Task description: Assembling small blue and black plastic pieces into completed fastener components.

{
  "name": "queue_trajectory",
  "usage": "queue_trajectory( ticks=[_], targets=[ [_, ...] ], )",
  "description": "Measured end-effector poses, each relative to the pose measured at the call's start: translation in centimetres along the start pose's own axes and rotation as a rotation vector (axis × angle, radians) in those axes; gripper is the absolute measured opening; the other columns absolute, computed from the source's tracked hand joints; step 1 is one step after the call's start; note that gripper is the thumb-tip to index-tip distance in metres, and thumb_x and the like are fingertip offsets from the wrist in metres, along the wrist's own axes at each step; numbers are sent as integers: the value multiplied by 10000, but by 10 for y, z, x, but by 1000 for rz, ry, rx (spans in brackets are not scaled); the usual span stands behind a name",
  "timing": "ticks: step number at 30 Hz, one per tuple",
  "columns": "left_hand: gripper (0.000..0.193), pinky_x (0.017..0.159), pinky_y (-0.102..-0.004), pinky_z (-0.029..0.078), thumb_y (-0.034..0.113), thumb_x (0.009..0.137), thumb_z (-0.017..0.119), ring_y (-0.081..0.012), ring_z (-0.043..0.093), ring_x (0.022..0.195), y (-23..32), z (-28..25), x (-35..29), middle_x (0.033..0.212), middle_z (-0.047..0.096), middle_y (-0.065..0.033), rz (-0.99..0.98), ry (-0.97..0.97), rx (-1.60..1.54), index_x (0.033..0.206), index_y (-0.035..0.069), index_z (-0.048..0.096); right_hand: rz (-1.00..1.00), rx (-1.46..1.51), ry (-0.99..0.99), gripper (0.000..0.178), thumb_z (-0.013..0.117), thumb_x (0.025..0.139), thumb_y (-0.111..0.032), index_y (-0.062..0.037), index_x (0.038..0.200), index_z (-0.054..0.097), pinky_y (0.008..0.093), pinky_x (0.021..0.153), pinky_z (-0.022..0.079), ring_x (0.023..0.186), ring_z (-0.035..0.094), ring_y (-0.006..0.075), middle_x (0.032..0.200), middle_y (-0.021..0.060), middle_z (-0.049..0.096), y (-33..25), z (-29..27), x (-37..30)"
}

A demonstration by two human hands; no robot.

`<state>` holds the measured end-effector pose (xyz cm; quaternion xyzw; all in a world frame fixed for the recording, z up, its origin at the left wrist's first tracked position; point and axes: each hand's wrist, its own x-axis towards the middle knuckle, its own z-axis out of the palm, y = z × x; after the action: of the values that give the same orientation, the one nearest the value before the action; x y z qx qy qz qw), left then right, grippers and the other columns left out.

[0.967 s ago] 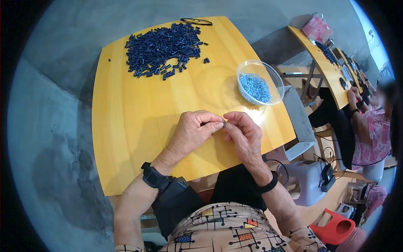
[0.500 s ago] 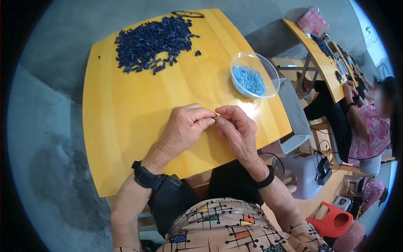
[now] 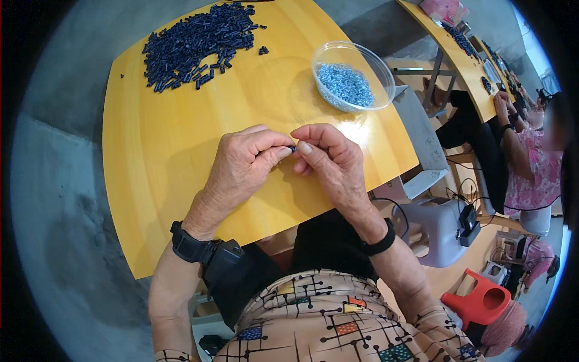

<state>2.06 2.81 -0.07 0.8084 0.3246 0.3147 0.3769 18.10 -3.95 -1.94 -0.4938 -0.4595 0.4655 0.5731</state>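
We pinch one small dark piece [image 3: 292, 148] between the thumb and forefinger of our left hand [image 3: 238, 160]; its exposed end faces roughly three o'clock, but too little shows to tell its long axis. Our right hand [image 3: 332, 163] is curled just beside it, and we cannot tell whether those fingertips grip anything. At one o'clock from our two hands stands one clear round bowl [image 3: 374, 69], partly filled with countless blue beads [image 3: 345, 83]. Toward half past ten, one heap of dark tubes [image 3: 199, 42] lies on the yellow table [image 3: 163, 163].
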Motion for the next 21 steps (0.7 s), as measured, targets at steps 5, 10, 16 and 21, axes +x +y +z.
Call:
queue_trajectory(
  ticks=[5, 10, 16, 21],
  targets=[
    [93, 593, -258, 460, 57, 809, 647, -151, 599, 659, 4, 3, -1, 730, 622, -79, 25, 30, -20, 870, -14, 653, -1, 24, 34, 148, 564, 895, -34, 26, 1030, 579, 190, 585, 467, 632, 553, 53, 768, 12, 595, -2, 0, -1],
    [90, 607, -253, 472, 49, 813, 641, -155, 613, 678, 0, 6, -2, 756, 640, -86, 51, 48, 9, 883, -7, 655, -20, 7, 62, 146, 569, 892, -33, 25, 1024, 583, 190, 581, 469, 636, 554, 50, 771, 16, 603, -1, 0, -3],
    [100, 605, -289, 501, 53, 806, 645, -214, 651, 689, 1, 8, -3, 807, 664, -133, -27, 21, -45, 891, -1, 645, -13, 30, 77, 148, 574, 888, -36, 27, 1021, 586, 191, 589, 473, 642, 556, 53, 785, 23, 611, 0, 2, -5],
    [103, 596, -286, 494, 38, 803, 643, -208, 638, 655, 3, 8, -4, 774, 652, -129, -52, -13, -40, 899, 4, 637, -52, 13, 91, 143, 571, 883, -19, 31, 1017, 586, 196, 584, 474, 643, 566, 54, 775, 26, 617, 3, 3, -6]
  ],
)
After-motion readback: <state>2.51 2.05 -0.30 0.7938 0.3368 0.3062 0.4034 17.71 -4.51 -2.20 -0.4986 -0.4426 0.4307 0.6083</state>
